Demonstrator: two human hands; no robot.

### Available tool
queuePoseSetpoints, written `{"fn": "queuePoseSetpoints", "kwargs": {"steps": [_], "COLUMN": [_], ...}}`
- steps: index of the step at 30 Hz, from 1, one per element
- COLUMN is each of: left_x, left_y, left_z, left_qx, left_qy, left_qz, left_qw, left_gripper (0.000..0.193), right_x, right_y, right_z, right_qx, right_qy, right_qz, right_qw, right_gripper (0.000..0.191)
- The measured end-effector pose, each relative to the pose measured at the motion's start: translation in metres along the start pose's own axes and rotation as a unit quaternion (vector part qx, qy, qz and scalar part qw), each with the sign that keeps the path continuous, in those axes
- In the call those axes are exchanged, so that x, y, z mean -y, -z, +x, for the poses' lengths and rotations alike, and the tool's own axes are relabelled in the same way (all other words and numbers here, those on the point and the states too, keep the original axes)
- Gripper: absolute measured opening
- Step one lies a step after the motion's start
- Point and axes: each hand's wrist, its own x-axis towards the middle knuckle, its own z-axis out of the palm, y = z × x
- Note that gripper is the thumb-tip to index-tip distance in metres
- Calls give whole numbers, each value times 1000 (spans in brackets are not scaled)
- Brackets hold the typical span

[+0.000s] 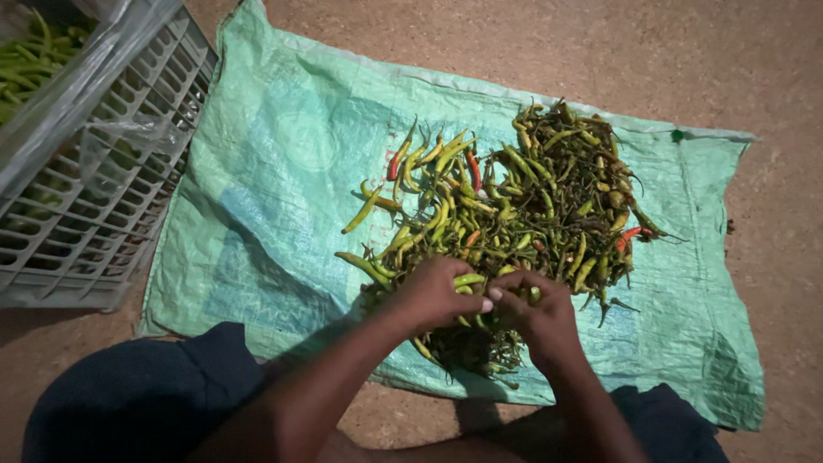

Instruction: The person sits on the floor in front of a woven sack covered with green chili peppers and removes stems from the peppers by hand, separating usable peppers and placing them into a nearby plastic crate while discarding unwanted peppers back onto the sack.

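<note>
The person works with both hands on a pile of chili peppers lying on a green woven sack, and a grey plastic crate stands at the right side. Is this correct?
Not quite: the head view shows the grey plastic crate at the left side, not the right. The rest holds: both the left hand and the right hand are on the pile of chili peppers, which lies on the green woven sack.

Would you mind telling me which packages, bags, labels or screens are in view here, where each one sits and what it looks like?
Woven sack: spread flat on the ground under the chilli pile, pale green with faint blue and reddish print.
Plastic crate: upper left beside the sack, grey lattice walls, green chillies inside.
Clear plastic liner: draped over the crate's rim, see-through and crinkled.
No screens or signs are visible.
</note>
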Motion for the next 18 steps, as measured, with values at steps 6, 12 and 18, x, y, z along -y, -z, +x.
{"fn": "queuePoseSetpoints", "kwargs": {"steps": [6,12,18], "left_x": [5,3,-7], "left_y": [-1,5,6], "left_z": [2,2,0], "left_qx": [48,14,-62], "left_qy": [-51,-28,-10], "left_qz": [-118,-207,0], "left_qw": [991,978,998], "left_gripper": [38,43,73], "right_x": [-1,4,9], "right_y": [12,19,6], "right_z": [4,5,-2], "right_qx": [47,20,-65], "right_qy": [-127,-90,-47], "right_qz": [167,252,-30], "right_qw": [977,963,996], "right_gripper": [9,26,15]}}
